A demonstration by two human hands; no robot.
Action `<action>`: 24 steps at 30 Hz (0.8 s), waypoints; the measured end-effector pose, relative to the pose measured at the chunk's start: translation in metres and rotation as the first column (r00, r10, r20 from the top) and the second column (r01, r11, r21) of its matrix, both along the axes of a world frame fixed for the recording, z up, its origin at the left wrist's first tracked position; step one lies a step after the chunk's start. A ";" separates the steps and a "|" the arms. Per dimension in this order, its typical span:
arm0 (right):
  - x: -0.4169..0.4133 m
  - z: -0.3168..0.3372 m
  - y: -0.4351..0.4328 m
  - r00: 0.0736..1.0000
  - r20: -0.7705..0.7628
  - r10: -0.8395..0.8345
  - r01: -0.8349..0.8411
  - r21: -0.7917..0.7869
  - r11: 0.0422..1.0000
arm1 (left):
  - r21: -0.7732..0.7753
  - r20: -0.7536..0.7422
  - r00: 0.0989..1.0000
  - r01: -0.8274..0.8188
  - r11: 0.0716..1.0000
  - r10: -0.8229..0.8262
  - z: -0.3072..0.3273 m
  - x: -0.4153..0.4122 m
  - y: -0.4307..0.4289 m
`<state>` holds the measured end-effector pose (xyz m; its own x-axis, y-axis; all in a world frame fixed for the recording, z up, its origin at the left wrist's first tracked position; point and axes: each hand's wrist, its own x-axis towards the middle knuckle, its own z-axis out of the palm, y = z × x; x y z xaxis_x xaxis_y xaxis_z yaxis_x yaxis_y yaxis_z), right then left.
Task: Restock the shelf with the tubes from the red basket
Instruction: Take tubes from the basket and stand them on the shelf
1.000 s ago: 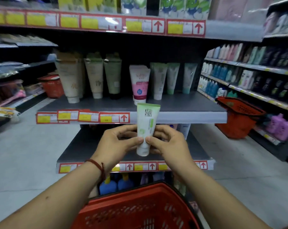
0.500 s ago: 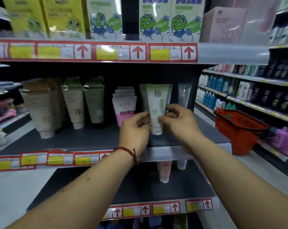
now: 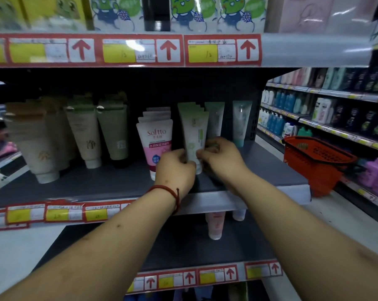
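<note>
A white tube with a green top stands cap-down on the grey middle shelf, at the front of a row of like tubes. My left hand pinches its lower left side and my right hand grips its lower right side. Its cap is partly hidden behind my fingers. Just left stands a row of pink-and-white Softto tubes. The red basket from which the tube came is out of view.
Beige and green tubes fill the shelf's left half; two pale teal tubes stand to the right. A red basket sits in the aisle at right. Boxed goods line the upper shelf. The lower shelf holds a pink tube.
Both hands carried the tube up from above the red basket and forward onto the middle shelf, into the row beside the pink tubes. The view has risen, and the near basket has dropped out of sight.
</note>
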<state>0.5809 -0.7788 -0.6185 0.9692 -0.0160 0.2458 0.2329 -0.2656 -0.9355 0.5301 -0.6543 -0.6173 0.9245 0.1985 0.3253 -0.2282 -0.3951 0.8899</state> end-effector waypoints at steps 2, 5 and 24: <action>-0.012 0.004 -0.001 0.999 0.007 -0.054 0.055 -0.065 0.996 | 0.046 -0.031 0.999 -0.004 0.999 0.006 0.007 -0.012 0.003; -0.042 0.013 -0.005 0.993 0.074 -0.098 0.110 -0.190 0.976 | 0.106 -0.023 1.000 0.024 0.994 -0.022 0.018 -0.040 0.016; -0.281 -0.082 0.057 0.955 0.114 0.275 -0.064 -0.823 0.565 | 0.831 -0.053 0.994 -0.012 0.556 0.100 -0.104 -0.265 0.131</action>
